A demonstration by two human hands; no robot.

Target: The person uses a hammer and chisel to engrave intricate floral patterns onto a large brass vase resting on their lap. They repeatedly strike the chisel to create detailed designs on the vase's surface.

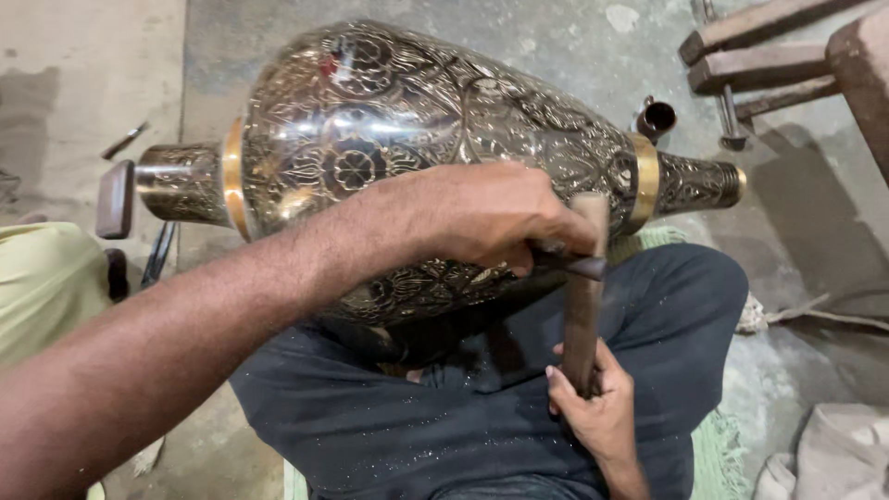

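The left hand (482,218) is gripping a small chisel (572,266) against the engraved metal vase (389,120); at five o'clock, the right hand (597,407) is clenching a wooden mallet (583,296).

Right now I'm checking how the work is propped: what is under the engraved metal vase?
Under the engraved metal vase are the person's dark-trousered legs, speckled with metal filings. The left hand and forearm cover its lower flank, so the exact resting point is hidden.
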